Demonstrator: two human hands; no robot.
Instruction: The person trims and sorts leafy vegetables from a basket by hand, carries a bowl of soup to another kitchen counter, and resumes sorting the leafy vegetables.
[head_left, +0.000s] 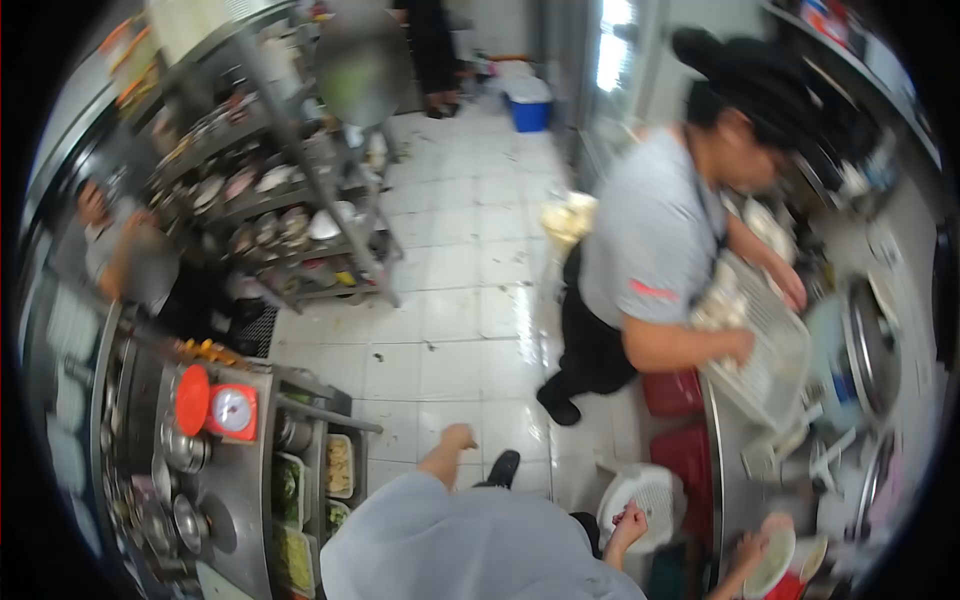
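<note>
My left hand [458,437] hangs over the tiled floor in front of my body, its fingers curled loosely with nothing seen in them. My right hand [630,525] is at my right side, fingers bent inward; no object shows in it. Behind it in view is a round white plastic piece with a perforated top [655,492], perhaps a stool or a basket; whether the hand touches it I cannot tell. My dark shoe [505,468] shows on the white floor tiles.
A co-worker [650,230] stands at the right counter, hands at a white perforated tray [770,350]. Another person's hand [748,552] holds a bowl [772,562]. Left are an orange scale [234,412], vegetable trays [290,490] and a dish rack [300,170]. A blue cooler [530,115] stands far back.
</note>
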